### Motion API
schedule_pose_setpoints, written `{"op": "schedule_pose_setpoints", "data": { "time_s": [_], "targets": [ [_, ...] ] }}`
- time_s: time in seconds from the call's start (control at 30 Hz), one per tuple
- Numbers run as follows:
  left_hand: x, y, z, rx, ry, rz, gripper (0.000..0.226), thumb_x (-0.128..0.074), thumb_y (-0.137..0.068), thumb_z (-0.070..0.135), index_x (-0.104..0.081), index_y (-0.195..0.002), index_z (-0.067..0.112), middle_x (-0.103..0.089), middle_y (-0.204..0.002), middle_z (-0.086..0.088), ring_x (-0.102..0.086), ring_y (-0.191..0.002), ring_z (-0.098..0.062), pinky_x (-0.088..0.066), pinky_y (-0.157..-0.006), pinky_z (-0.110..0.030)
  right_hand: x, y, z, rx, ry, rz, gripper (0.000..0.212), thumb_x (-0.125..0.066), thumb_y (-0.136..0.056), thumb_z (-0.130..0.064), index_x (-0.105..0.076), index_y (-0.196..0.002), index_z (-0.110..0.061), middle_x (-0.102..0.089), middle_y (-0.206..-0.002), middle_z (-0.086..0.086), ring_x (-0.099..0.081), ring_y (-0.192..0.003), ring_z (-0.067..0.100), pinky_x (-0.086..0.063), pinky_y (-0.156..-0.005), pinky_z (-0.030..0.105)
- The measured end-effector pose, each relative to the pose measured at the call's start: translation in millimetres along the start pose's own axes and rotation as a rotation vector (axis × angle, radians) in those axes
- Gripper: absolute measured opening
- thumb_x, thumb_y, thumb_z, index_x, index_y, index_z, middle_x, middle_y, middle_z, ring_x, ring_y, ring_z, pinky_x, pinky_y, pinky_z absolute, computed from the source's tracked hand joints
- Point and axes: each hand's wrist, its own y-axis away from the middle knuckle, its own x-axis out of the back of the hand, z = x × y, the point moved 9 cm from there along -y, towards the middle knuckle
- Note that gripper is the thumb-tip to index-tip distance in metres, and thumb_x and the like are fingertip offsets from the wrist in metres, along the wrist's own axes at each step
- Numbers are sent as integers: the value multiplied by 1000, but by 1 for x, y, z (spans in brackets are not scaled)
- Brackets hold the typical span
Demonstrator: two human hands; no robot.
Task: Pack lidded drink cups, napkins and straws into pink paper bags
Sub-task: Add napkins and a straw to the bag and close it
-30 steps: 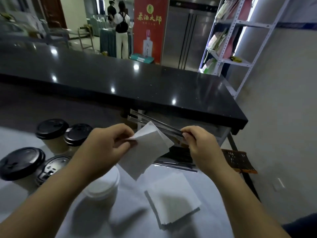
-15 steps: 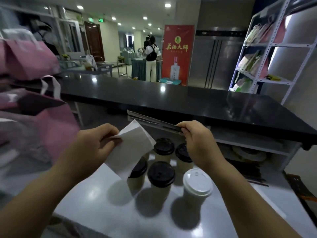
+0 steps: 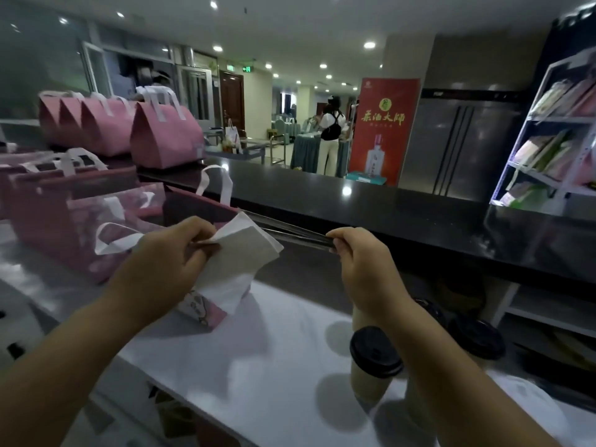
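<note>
Near right, lidded cups stand waiting. Your left hand pinches a folded napkin; your right hand pinches the straws by one end. Beyond lies the open bag: feed both in together, ends first. Closed bags line the counter.

Bare white counter is left between the open pink bag and the black-lidded cup, and passage behind is blocked, it seems, by the raised black ledge.
</note>
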Motion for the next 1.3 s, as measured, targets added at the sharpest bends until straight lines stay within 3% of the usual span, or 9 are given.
{"op": "schedule_pose_setpoints", "data": {
  "time_s": [0.17, 0.33, 0.47, 0.67, 0.87, 0.93, 1.07, 1.2, 1.3],
  "targets": [
    [18, -34, -67, 44, -52, 103, 13, -65, -81, 5, -59, -84, 16, -54, -67, 5, -46, -55, 0, -32, -53, -12, -56, -56, -22, 105, 60, 5, 23, -46, -95, -2, -63, -111, -2, -62, -99, 13, -57, -90, 23, -47, -81, 32],
    [29, -82, -128, 15, -103, 135, 7, -63, -81, 6, -60, -85, 11, -60, -69, -4, -50, -57, -22, -29, -54, -25, -120, -119, -37, 171, 130, -53, 23, -44, -93, 3, -59, -110, -3, -60, -100, 14, -54, -90, 26, -47, -77, 36],
    [24, -114, -175, 23, -144, 122, 7, -62, -83, 9, -60, -87, 13, -57, -70, 0, -50, -58, -22, -34, -53, -15, -180, -158, -44, 238, 232, -208, 10, -48, -92, -3, -56, -97, -7, -59, -93, 9, -51, -80, 22, -42, -66, 30],
    [-2, -138, -230, 15, -113, 50, 10, -66, -80, 8, -62, -86, 14, -57, -70, 6, -48, -58, 4, -31, -55, -10, -258, -188, -53, 316, 465, -447, 10, -52, -88, 1, -54, -96, -5, -56, -94, 13, -56, -82, 32, -49, -67, 41],
    [-38, -150, -275, 41, 27, -77, 9, -65, -81, 10, -63, -89, 14, -70, -85, -6, -64, -78, -25, -50, -70, -38, -297, -202, -45, 232, 609, -526, 31, -54, -93, -37, -57, -114, -15, -54, -106, 5, -60, -86, 30, -42, -60, 34],
    [-47, -151, -288, 47, 78, -101, 9, -65, -82, 14, -61, -86, 20, -69, -86, -3, -64, -81, -21, -49, -73, -38, -291, -206, -40, 169, 568, -454, 39, -54, -89, -50, -57, -111, -18, -54, -107, 2, -59, -88, 28, -39, -62, 32],
    [-60, -156, -307, 53, 234, -130, 12, -63, -83, 20, -57, -81, 30, -63, -72, 10, -55, -70, -6, -39, -61, -14, -279, -211, -33, 47, 283, -357, 42, -62, -81, -52, -56, -112, -25, -48, -100, -10, -52, -82, 12, -37, -65, 26],
    [-74, -164, -309, 11, 492, -194, 8, -62, -84, 19, -59, -82, 25, -64, -75, 5, -56, -66, -7, -42, -61, -18, -283, -210, -37, -72, 10, -341, 16, -68, -81, -38, -56, -91, -37, -53, -84, -18, -52, -72, -4, -35, -59, 11],
    [-79, -166, -316, -1, 623, -245, 13, -60, -79, 34, -60, -85, 22, -65, -76, 1, -58, -67, -10, -46, -63, -27, -282, -211, -40, -142, -96, -270, 7, -66, -85, -26, -62, -80, -29, -61, -72, -12, -57, -64, 2, -45, -56, 21]
  ]
}}
